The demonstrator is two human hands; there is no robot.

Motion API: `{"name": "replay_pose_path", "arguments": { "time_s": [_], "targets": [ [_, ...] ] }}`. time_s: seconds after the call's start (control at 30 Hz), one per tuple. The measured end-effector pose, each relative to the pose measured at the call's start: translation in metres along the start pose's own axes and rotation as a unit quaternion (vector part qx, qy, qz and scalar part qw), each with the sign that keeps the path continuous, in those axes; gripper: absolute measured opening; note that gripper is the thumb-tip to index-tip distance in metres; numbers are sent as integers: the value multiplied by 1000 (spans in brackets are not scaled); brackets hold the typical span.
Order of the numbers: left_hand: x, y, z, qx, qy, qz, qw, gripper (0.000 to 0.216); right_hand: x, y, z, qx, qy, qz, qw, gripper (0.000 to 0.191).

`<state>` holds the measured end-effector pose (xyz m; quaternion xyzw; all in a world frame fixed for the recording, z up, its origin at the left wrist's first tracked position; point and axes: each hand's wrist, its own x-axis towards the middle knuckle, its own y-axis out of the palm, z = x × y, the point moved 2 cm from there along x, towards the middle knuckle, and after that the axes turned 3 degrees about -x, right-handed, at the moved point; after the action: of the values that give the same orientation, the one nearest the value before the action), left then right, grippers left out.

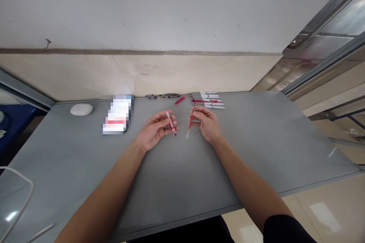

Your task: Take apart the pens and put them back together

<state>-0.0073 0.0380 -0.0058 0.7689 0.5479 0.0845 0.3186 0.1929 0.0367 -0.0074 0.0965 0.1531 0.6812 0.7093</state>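
My left hand (155, 131) pinches a clear pen barrel with red inside (171, 123), held slanted above the grey table (256, 140). My right hand (207, 121) grips a thin red refill with a pale tip (190, 123), its tip pointing down toward the table. The two hands sit a short gap apart at the table's middle. Just behind my right hand lies a row of several white and red pens (208, 100). A loose red pen part (180, 100) lies left of that row.
A white oval case (81, 109) and a blurred card or box (117, 115) sit at the back left. A dark thin object (162, 95) lies along the back edge. A white cable (17, 197) loops at the near left. The wall stands behind.
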Motion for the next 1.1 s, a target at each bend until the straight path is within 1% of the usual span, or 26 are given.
{"name": "replay_pose_path", "arguments": {
  "time_s": [0.17,0.3,0.47,0.57,0.73,1.1],
  "targets": [
    [1,0,-1,24,22,-1,999,25,-1,3,-1,-6,0,-4,1000,20],
    [1,2,-1,62,37,-9,997,26,-2,5,-1,-12,-1,-4,1000,21],
    [0,6,3,101,66,-14,993,31,-2,6,-1,-18,-8,-8,1000,23],
    [0,8,5,111,79,-13,991,31,-2,6,-2,-19,-8,-6,1000,24],
    [-2,9,4,114,86,-17,990,29,-4,8,-3,-27,-13,5,1000,25],
    [-2,9,1,103,81,-7,991,25,-4,8,-5,-34,-18,4,999,26]
  ]
}}
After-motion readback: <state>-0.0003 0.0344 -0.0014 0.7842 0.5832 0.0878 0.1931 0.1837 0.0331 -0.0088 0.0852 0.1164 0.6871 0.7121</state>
